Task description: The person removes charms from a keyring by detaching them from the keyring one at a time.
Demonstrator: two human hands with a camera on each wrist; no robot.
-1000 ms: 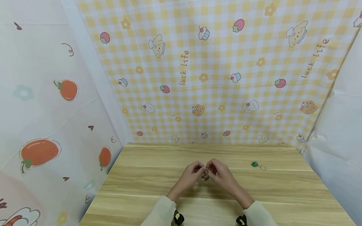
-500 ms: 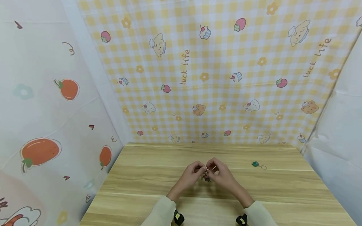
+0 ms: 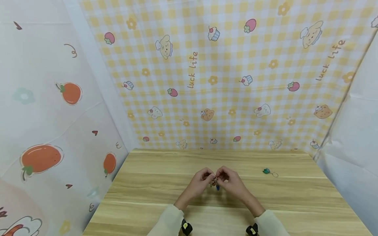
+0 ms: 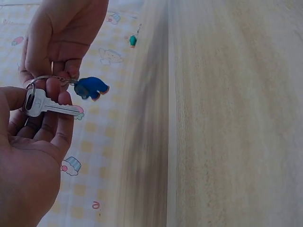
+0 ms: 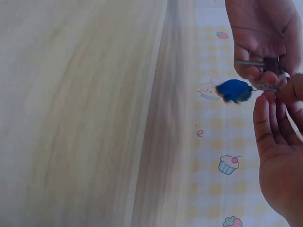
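Both hands meet above the wooden table in the head view. My left hand (image 3: pixel 200 182) pinches a silver key (image 4: pixel 59 108) by its round head, thumb on top and fingers beneath. From that head a metal key ring (image 4: pixel 43 77) runs across to my right hand (image 3: pixel 231 183), whose thumb and fingertips grip it. A blue animal-shaped charm (image 4: pixel 91 88) with orange feet hangs from a short chain on the ring. Seen from the right wrist, the charm (image 5: pixel 234 90) dangles just past the right fingertips, and the key (image 5: pixel 251 63) points out from the left hand.
To the right on the wooden table (image 3: pixel 153 190) lies a green keychain (image 3: pixel 266 171) with its wire ring (image 3: pixel 275 175). A yellow checked cloth (image 3: pixel 224 98) hangs behind the table, and a white printed sheet (image 3: pixel 53 127) covers the left side.
The hands stay almost in place, the right fingers shifting slightly. The small things hanging between them have swung or turned, and blue now shows below the right fingers.
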